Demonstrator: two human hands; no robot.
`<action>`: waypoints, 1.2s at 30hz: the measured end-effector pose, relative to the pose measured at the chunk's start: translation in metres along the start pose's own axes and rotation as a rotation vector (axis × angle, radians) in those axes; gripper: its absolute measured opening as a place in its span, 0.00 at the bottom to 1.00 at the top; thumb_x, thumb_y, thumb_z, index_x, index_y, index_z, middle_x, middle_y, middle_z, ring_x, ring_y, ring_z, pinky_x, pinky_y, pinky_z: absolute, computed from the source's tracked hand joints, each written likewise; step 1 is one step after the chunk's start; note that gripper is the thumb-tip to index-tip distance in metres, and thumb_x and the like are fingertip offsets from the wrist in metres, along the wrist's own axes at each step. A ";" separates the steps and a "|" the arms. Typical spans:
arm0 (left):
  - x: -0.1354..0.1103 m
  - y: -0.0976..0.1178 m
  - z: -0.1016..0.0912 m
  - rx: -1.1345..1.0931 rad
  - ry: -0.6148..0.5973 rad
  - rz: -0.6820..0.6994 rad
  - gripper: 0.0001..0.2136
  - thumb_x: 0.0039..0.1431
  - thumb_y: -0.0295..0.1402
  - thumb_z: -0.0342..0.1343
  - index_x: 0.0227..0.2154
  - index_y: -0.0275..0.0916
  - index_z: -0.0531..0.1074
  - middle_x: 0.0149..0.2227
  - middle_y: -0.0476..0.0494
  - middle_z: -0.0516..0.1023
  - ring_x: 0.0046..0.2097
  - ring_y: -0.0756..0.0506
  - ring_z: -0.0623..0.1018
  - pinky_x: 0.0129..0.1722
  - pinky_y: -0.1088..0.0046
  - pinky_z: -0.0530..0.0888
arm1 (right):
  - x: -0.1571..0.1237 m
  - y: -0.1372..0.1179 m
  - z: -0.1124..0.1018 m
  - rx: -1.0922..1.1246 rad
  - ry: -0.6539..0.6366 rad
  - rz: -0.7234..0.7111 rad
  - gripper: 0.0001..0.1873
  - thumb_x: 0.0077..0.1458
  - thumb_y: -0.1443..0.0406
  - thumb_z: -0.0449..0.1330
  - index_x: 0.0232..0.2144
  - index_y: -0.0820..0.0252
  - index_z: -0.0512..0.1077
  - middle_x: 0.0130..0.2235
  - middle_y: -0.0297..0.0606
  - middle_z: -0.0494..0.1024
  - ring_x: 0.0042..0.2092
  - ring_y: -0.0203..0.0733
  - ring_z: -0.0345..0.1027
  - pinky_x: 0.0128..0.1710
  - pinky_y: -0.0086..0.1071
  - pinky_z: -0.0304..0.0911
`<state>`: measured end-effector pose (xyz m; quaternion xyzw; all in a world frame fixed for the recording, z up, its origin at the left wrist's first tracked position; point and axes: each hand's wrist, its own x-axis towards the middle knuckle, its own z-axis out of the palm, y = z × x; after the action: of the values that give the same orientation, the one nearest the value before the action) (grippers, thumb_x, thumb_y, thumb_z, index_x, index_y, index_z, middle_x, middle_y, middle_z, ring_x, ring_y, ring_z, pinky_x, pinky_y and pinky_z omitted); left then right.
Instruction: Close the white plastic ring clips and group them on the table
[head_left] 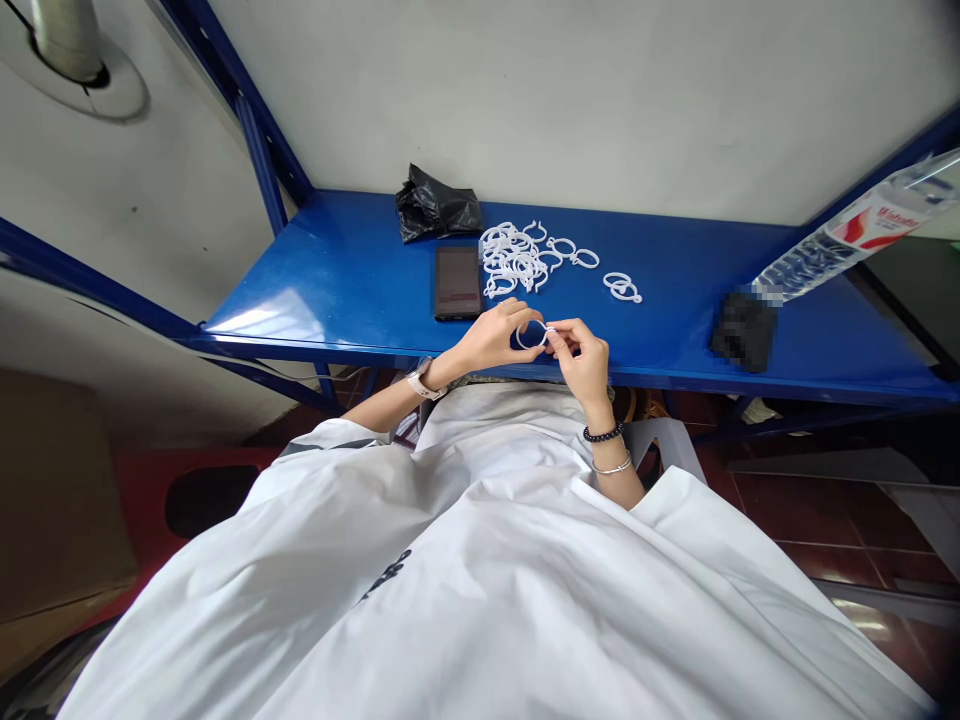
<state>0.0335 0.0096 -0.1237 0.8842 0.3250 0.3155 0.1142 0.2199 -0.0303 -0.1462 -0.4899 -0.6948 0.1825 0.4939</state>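
Between 2 hands (491, 342) (586, 362), white ring (534, 322)

Thin white plastic ring (532, 322), upright, pinched between left hand (491, 340) and right hand (585, 360)

Blurred dark object (744, 330) on blue shelf (337, 280); bottle (862, 232) partly beyond right edge; white ring (534, 322) partly behind fingertips (564, 340).

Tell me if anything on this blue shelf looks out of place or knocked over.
Only the bottle stands out: it lies on its side at the shelf's right end. The rings sit in a loose pile; left hand and right hand hold one ring.
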 end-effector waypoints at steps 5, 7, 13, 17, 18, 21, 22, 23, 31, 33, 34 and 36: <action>0.000 -0.003 0.002 0.012 0.005 -0.002 0.14 0.60 0.41 0.55 0.43 0.37 0.73 0.32 0.43 0.74 0.38 0.44 0.73 0.36 0.68 0.69 | 0.000 0.000 0.001 -0.056 0.017 -0.022 0.21 0.65 0.46 0.53 0.39 0.54 0.75 0.26 0.35 0.80 0.27 0.41 0.74 0.31 0.32 0.66; 0.000 -0.003 0.001 0.010 -0.006 -0.005 0.14 0.60 0.40 0.55 0.43 0.36 0.73 0.32 0.43 0.74 0.38 0.43 0.73 0.36 0.68 0.69 | 0.000 0.000 0.001 -0.072 0.008 -0.030 0.22 0.66 0.46 0.52 0.40 0.54 0.75 0.26 0.35 0.80 0.27 0.41 0.74 0.32 0.32 0.66; 0.000 -0.003 0.000 0.014 -0.018 0.007 0.13 0.62 0.40 0.54 0.42 0.36 0.74 0.31 0.43 0.73 0.37 0.43 0.73 0.36 0.68 0.69 | -0.001 -0.002 0.001 -0.076 0.000 -0.045 0.22 0.67 0.47 0.51 0.40 0.55 0.75 0.27 0.36 0.80 0.28 0.41 0.75 0.30 0.32 0.65; 0.000 -0.003 0.000 0.011 -0.017 0.030 0.13 0.63 0.40 0.52 0.42 0.36 0.74 0.30 0.43 0.73 0.36 0.44 0.73 0.35 0.69 0.68 | -0.002 -0.002 0.002 -0.094 0.011 -0.046 0.21 0.66 0.46 0.52 0.40 0.54 0.75 0.28 0.36 0.81 0.28 0.41 0.75 0.30 0.31 0.65; 0.000 -0.003 0.000 0.011 -0.017 0.031 0.13 0.63 0.40 0.52 0.42 0.36 0.74 0.30 0.42 0.73 0.36 0.44 0.73 0.35 0.69 0.68 | -0.002 -0.002 0.002 -0.096 0.011 -0.046 0.21 0.66 0.46 0.52 0.40 0.54 0.75 0.28 0.36 0.81 0.28 0.41 0.75 0.30 0.31 0.65; 0.000 -0.003 -0.001 0.008 -0.018 0.029 0.13 0.63 0.40 0.52 0.42 0.36 0.74 0.30 0.42 0.74 0.37 0.44 0.73 0.36 0.68 0.69 | -0.002 -0.002 0.002 -0.103 0.014 -0.051 0.21 0.66 0.47 0.52 0.39 0.55 0.75 0.28 0.36 0.80 0.28 0.41 0.74 0.30 0.32 0.64; 0.000 -0.003 -0.001 0.006 -0.019 0.027 0.13 0.63 0.40 0.52 0.42 0.36 0.74 0.31 0.42 0.74 0.37 0.44 0.73 0.36 0.68 0.69 | -0.002 -0.003 0.002 -0.106 0.016 -0.054 0.21 0.66 0.47 0.52 0.39 0.55 0.75 0.27 0.36 0.80 0.28 0.41 0.74 0.29 0.32 0.64; 0.000 -0.003 -0.001 0.003 -0.019 0.026 0.13 0.62 0.40 0.52 0.42 0.36 0.74 0.31 0.42 0.74 0.37 0.44 0.73 0.36 0.68 0.69 | -0.002 -0.003 0.002 -0.108 0.019 -0.057 0.21 0.66 0.47 0.52 0.39 0.55 0.75 0.27 0.36 0.80 0.27 0.41 0.74 0.29 0.32 0.64; 0.000 -0.004 0.000 -0.019 0.000 0.037 0.13 0.63 0.41 0.52 0.41 0.37 0.74 0.30 0.43 0.74 0.36 0.44 0.73 0.36 0.68 0.69 | -0.002 -0.003 0.003 -0.120 0.031 -0.053 0.22 0.66 0.46 0.51 0.39 0.53 0.75 0.26 0.36 0.79 0.26 0.41 0.72 0.29 0.32 0.63; 0.000 -0.004 0.000 -0.019 0.003 0.038 0.13 0.63 0.41 0.53 0.40 0.36 0.74 0.30 0.42 0.74 0.36 0.44 0.73 0.36 0.68 0.69 | -0.003 -0.003 0.003 -0.122 0.039 -0.055 0.22 0.66 0.46 0.51 0.39 0.53 0.76 0.27 0.36 0.80 0.27 0.41 0.72 0.30 0.32 0.63; 0.000 -0.004 0.001 -0.019 0.005 0.038 0.13 0.63 0.41 0.53 0.40 0.36 0.74 0.30 0.42 0.74 0.36 0.44 0.73 0.36 0.68 0.69 | -0.003 -0.003 0.003 -0.123 0.041 -0.058 0.21 0.66 0.47 0.52 0.39 0.54 0.76 0.27 0.36 0.80 0.27 0.41 0.73 0.30 0.32 0.63; 0.000 -0.004 0.001 -0.022 0.005 0.038 0.13 0.63 0.41 0.53 0.40 0.36 0.74 0.30 0.42 0.74 0.36 0.44 0.73 0.36 0.68 0.69 | -0.003 -0.003 0.003 -0.127 0.044 -0.062 0.21 0.67 0.47 0.52 0.39 0.54 0.76 0.27 0.36 0.80 0.27 0.41 0.73 0.29 0.32 0.63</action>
<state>0.0315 0.0124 -0.1260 0.8881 0.3050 0.3232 0.1170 0.2157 -0.0334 -0.1471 -0.5024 -0.7090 0.1118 0.4821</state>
